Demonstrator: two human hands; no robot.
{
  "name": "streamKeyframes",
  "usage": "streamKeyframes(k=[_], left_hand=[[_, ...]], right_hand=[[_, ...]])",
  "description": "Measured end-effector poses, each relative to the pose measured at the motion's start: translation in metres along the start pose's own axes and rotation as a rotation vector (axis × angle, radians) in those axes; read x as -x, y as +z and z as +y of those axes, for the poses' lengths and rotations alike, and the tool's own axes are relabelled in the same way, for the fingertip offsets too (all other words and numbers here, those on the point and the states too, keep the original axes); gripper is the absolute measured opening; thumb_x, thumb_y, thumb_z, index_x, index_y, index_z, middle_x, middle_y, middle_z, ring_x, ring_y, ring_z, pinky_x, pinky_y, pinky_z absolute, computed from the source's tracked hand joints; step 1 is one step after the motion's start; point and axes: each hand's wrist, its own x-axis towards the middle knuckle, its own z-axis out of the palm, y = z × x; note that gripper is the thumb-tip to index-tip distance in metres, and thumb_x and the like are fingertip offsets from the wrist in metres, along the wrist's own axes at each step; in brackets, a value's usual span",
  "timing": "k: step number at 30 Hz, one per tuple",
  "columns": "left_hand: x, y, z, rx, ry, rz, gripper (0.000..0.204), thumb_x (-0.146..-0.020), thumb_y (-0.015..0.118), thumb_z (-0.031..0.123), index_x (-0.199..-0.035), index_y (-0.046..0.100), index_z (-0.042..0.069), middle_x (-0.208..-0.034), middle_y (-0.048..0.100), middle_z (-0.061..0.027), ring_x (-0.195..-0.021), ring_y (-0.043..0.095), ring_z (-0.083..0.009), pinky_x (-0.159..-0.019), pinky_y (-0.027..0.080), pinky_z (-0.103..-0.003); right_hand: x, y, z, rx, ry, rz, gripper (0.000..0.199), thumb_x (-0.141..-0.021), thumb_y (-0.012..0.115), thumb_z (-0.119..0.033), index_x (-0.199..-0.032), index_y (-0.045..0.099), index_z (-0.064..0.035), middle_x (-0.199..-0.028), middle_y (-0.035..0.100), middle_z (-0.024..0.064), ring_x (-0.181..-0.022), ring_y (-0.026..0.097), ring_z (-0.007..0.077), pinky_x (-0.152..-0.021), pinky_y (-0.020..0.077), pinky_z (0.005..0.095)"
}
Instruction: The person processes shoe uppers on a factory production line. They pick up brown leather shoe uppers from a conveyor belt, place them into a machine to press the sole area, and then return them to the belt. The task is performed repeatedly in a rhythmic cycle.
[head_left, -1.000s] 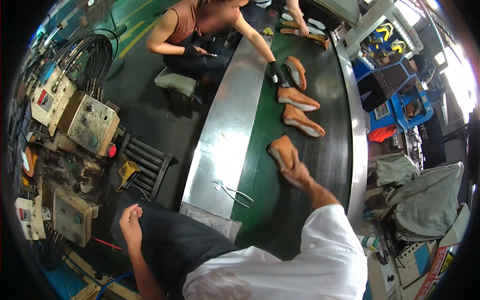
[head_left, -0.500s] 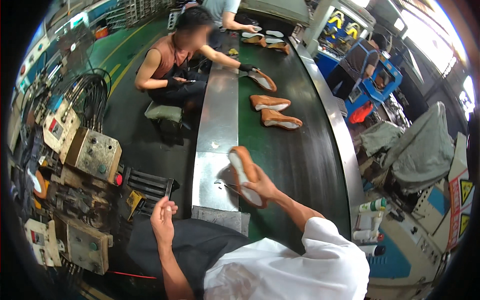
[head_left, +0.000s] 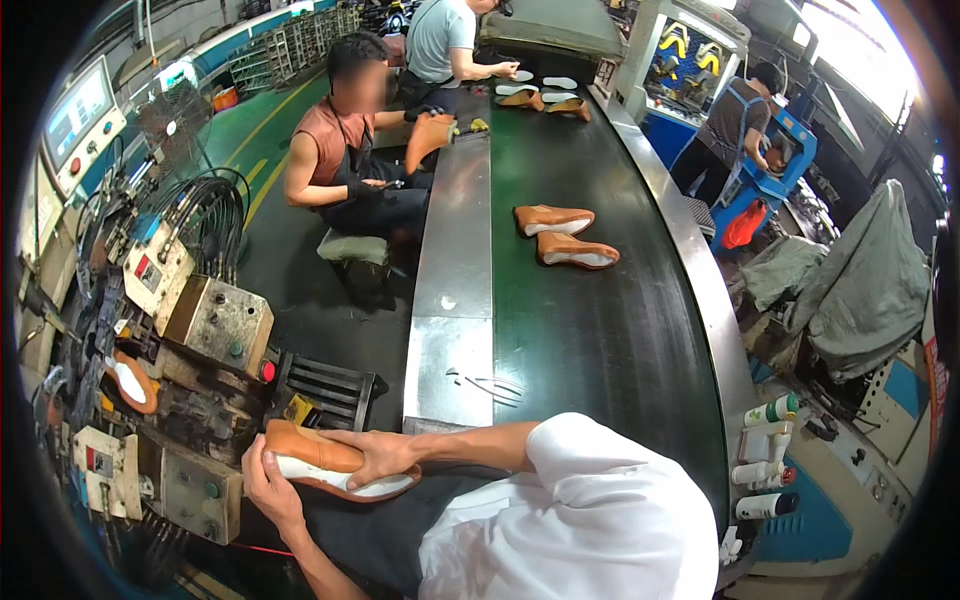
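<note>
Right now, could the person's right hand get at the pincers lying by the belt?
Probably yes: the pincers lie uncovered, partly on the metal ledge, just beyond the right forearm. But the right hand is gripping a brown shoe, so it would likely have to let go first.

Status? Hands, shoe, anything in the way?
Left hand and right hand both gripping one tan shoe. White underside showing. Pincers lie beyond the right forearm, apart from both hands; no obstruction visible at the shoe.
</note>
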Motion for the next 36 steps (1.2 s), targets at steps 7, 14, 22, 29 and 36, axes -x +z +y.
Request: streamKeyframes(k=[7, 14, 22, 29, 36], left_hand=[[0.034, -0.020, -0.021, 0.107, -0.226, 0.087, 0.034, -0.108, 0.057, 0.009, -0.138, 0.069, -0.003, -0.135, 0.071, -0.0219, -0.126, 0.068, -0.0373, -0.110, 0.052, -0.045], [0.031, -0.027, -0.027, -0.028, -0.141, 0.077, 0.030, -0.103, 0.062, -0.003, -0.132, 0.068, -0.005, -0.129, 0.071, -0.0223, -0.115, 0.072, -0.0398, -0.100, 0.056, -0.044], [0.039, -0.014, -0.057, -0.009, -0.391, 0.112, 0.021, -0.103, 0.068, 0.010, -0.120, 0.074, -0.001, -0.102, 0.073, -0.0189, -0.095, 0.074, -0.0372, -0.080, 0.058, -0.042], [0.043, 0.016, -0.124, -0.033, -0.565, 0.056, 0.021, -0.105, 0.064, 0.015, -0.111, 0.076, -0.002, -0.104, 0.074, -0.0230, -0.097, 0.071, -0.0455, -0.084, 0.055, -0.050], [0.040, 0.012, -0.151, 0.111, -0.552, -0.063, 0.030, -0.109, 0.063, 0.021, -0.121, 0.076, -0.003, -0.104, 0.077, -0.0172, -0.094, 0.074, -0.0299, -0.085, 0.057, -0.042]], right_hand=[[-0.033, 0.014, 0.001, 0.134, 0.049, -0.127, 0.122, -0.081, 0.088, -0.050, -0.172, 0.022, -0.0013, -0.162, 0.050, 0.0275, -0.150, 0.050, 0.0391, -0.127, 0.0389, 0.0435], [-0.047, 0.019, 0.002, -0.036, 0.152, -0.115, 0.118, -0.083, 0.093, -0.037, -0.172, 0.024, -0.0024, -0.159, 0.052, 0.0269, -0.148, 0.053, 0.0347, -0.125, 0.0411, 0.0412], [-0.075, 0.019, 0.013, -0.265, 0.360, -0.304, 0.106, -0.091, 0.089, -0.040, -0.167, 0.031, 0.0046, -0.150, 0.059, 0.0262, -0.137, 0.061, 0.0313, -0.115, 0.0489, 0.0399], [-0.045, 0.011, -0.030, 0.914, -0.307, -0.303, 0.089, -0.087, 0.087, -0.031, -0.165, 0.044, -0.0361, -0.171, 0.023, 0.0279, -0.134, 0.052, 0.0518, -0.106, 0.0581, 0.0530], [-0.060, -0.001, -0.016, 0.907, -0.370, -0.348, 0.078, -0.085, 0.084, -0.019, -0.156, 0.059, -0.0379, -0.174, 0.019, 0.0283, -0.133, 0.051, 0.0524, -0.105, 0.0593, 0.0545]])
